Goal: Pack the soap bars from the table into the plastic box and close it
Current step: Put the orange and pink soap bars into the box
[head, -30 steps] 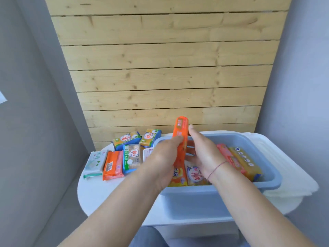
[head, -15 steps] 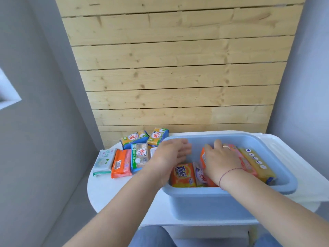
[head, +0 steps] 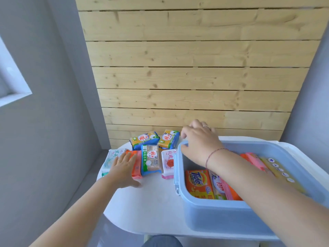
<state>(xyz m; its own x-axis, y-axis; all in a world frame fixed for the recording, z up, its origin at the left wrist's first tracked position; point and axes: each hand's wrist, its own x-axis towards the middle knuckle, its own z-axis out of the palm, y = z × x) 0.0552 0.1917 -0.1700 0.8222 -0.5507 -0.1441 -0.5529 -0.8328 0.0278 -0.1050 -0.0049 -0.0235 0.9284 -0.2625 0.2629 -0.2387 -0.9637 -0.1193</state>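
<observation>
**Hands split between the loose bars and the box corner**

Your left hand (head: 124, 168) lies flat and spread on the orange-wrapped soap bar (head: 136, 164), fingers reaching onto the white-and-green bar (head: 112, 160) beside it; nothing is gripped yet. Your right hand (head: 199, 141) arches, fingers loosely curled, over the far left corner of the blue plastic box (head: 219, 211), holding nothing.

Head view, risks: the wrappers are glossy film, so a flat-palmed pull will likely slide one bar onto its neighbour instead of lifting it. The white-and-green bar sits near the rounded edge of the white table (head: 156, 207), and a sideways sweep could push it off. Six bars remain on the table, including the green-and-blue bar (head: 150, 160), the pink-and-white bar (head: 168, 163) touching the box wall, and two yellow-and-blue bars (head: 144, 140) at the back.

Inside the box, the Tide bar (head: 198, 182) and others stand on edge in a row. Its wall is smooth, translucent, with rounded corners. A white lid (head: 302, 150) appears to lie under it.
</observation>
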